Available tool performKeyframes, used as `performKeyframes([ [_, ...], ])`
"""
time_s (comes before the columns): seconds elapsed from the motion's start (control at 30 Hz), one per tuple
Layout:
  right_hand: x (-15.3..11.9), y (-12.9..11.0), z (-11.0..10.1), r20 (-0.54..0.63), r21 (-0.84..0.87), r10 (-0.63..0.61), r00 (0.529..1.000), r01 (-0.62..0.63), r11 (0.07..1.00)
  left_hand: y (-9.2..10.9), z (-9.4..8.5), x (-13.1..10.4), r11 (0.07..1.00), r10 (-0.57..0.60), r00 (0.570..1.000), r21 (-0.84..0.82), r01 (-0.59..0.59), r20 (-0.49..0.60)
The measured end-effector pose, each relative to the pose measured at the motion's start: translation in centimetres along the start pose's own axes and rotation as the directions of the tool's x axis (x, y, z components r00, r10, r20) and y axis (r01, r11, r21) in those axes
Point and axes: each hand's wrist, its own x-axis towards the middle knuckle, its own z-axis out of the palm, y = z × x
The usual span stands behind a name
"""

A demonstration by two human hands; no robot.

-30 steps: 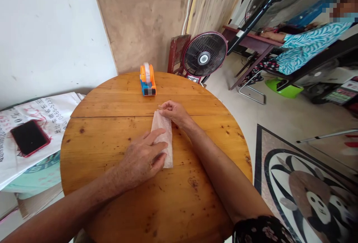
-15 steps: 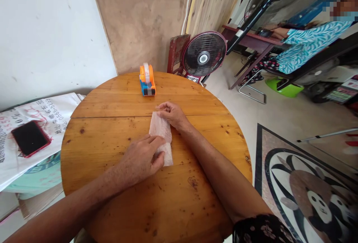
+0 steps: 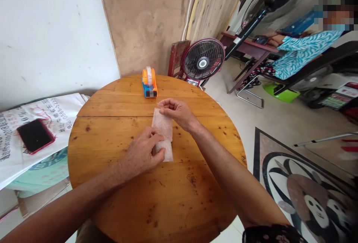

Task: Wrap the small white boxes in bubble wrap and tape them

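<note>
A flat, whitish, semi-clear piece of bubble wrap [image 3: 164,125], folded into a narrow oblong, lies lengthwise on the round wooden table [image 3: 120,138]. My left hand [image 3: 147,148] grips its near half, fingers curled over the top and thumb at the lower part. At its far end my right hand [image 3: 177,112] is closed in a pinch, and a thin clear sliver that looks like tape shows at the fingertips. Farther back stands an orange and blue tape dispenser [image 3: 149,82] with a roll of clear tape in it.
Left of the table, a phone [image 3: 35,135] with a red edge rests on a printed white sack [image 3: 65,108]. A fan [image 3: 203,63] and a wooden chair [image 3: 177,54] stand behind the table. At the upper right, a person in a patterned blue top [image 3: 304,49] sits at a desk.
The view has shifted slightly. More of the wrap's far half shows flat between my hands, and my right hand has lifted slightly at the far end. My left hand keeps its grip.
</note>
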Motion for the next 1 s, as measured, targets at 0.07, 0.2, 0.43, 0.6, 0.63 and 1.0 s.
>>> performKeyframes([
  [0.07,-1.0,-0.8,0.0,0.019,-0.011,-0.041,0.999,0.041,0.999,0.3,-0.3,0.0,0.996,-0.074,0.997,0.041,0.073,0.017],
  [0.2,-4.1,-2.1,0.4,0.028,-0.059,-0.098,0.995,0.099,0.993,0.3,-0.4,-0.2,0.973,-0.214,0.976,0.076,0.218,-0.048],
  [0.43,-10.1,-2.7,2.1,-0.026,-0.341,-0.236,0.971,0.214,0.916,-0.4,-0.4,-0.2,0.981,-0.180,0.983,-0.088,0.175,-0.048],
  [0.6,-13.2,-1.0,3.2,-0.060,-0.439,-0.290,0.955,0.236,0.867,-0.7,-0.7,0.2,0.978,0.049,0.999,-0.204,-0.044,0.016],
  [0.63,-13.6,-0.7,3.4,-0.069,-0.441,-0.292,0.954,0.234,0.867,-0.8,-0.6,0.2,0.974,0.073,0.997,-0.219,-0.067,0.022],
  [1.0,-14.7,0.5,3.9,-0.082,-0.489,-0.372,0.925,0.288,0.823,-2.2,-3.7,0.1,0.961,0.214,0.916,-0.243,-0.134,0.340],
])
